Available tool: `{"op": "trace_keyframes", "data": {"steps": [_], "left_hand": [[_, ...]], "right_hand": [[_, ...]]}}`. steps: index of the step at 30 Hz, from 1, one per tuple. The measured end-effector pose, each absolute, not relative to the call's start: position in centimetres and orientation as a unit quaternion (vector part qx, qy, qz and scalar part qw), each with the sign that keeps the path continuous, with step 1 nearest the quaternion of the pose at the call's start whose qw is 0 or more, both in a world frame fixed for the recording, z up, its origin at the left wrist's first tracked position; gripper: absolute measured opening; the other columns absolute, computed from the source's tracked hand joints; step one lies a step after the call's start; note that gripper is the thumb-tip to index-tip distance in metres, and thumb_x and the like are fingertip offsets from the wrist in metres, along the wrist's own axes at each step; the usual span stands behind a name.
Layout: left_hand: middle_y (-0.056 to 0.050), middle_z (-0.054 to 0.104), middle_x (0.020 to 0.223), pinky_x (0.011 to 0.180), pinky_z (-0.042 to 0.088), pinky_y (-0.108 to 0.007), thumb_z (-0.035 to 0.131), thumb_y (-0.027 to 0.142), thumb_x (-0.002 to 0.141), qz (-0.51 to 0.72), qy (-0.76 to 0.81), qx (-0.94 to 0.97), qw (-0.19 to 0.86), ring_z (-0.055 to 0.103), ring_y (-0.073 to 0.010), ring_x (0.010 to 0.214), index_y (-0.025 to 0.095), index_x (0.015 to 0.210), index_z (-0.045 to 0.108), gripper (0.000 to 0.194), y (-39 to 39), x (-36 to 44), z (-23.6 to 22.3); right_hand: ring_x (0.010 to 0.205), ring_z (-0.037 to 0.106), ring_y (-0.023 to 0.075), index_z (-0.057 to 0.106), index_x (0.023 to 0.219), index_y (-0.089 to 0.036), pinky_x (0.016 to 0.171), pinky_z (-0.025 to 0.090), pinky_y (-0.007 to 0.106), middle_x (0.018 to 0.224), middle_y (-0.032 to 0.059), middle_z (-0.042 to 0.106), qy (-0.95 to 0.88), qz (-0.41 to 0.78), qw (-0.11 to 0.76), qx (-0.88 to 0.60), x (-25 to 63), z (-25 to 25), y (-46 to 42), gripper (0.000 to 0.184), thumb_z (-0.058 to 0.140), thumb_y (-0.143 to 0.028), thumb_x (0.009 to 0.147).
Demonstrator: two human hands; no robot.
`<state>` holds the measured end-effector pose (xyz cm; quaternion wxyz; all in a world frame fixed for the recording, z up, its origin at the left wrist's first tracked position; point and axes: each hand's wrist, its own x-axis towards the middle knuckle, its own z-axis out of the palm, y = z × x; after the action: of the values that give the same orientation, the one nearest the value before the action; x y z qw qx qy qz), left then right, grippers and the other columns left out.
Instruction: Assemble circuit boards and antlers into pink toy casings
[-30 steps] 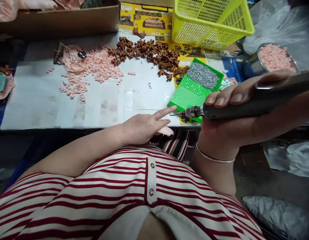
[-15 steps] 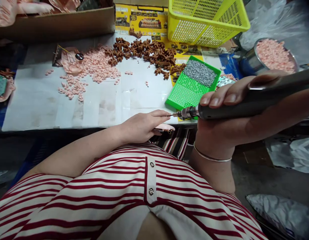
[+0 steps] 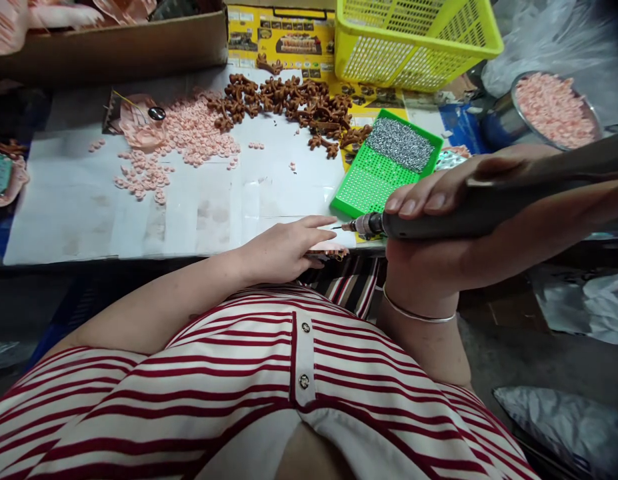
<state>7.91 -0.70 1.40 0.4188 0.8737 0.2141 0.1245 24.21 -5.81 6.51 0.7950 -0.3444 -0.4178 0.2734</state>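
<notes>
Driver (image 3: 449,219) has slid a bit left vs last frame; its thin bit (image 3: 337,228) now sits btwn the spread fingers of L hand (image 3: 273,253), just by the pink part (image 3: 333,247). Part's dark edge has tipped up a touch too. Net: tool & part look near-aligned; can't tell if bit touches.

L hand: fingers over pink part, thumb under, at front edge of surface (image 3: 113,227). R hand (image 3: 429,263) wrapped round driver body.

Green tray (image 3: 341,208) w/ silver screws (image 3: 401,145) just beyond driver nose; brown pieces (image 3: 283,93) & small pink bits (image 3: 199,127) further back.
</notes>
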Motion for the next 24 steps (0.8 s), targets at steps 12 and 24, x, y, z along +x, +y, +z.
{"op": "trace_keyframes", "data": {"steps": [12, 24], "left_hand": [[-0.004, 0.071, 0.079, 0.079, 0.056, -0.032, 0.077, 0.012, 0.073, 0.366, 0.402, 0.258, 0.799, 0.067, -0.0144, 0.070, 0.010, 0.092, 0.066, 0.022, 2.7, 9.6, -1.9], [-0.002, 0.070, 0.078, 0.086, 0.055, -0.034, 0.076, 0.012, 0.073, 0.391, 0.400, 0.274, 0.782, 0.066, -0.0149, 0.072, 0.013, 0.091, 0.065, 0.021, 2.2, 9.9, -1.7]], "right_hand": [[0.040, 0.047, 0.0073, 0.065, 0.086, -0.028, 0.038, 0.041, 0.021, 0.051, -0.0092, 0.041, -0.448, 0.181, 0.818, -0.313, 22.2, 4.5, -4.5, 0.034, 0.064, -0.062, 0.087], [0.041, 0.047, 0.0128, 0.063, 0.094, -0.032, 0.041, 0.039, 0.027, 0.057, -0.0063, 0.044, -0.477, 0.159, 0.797, -0.333, 20.7, 2.3, -3.4, 0.028, 0.057, -0.059, 0.094]]}}
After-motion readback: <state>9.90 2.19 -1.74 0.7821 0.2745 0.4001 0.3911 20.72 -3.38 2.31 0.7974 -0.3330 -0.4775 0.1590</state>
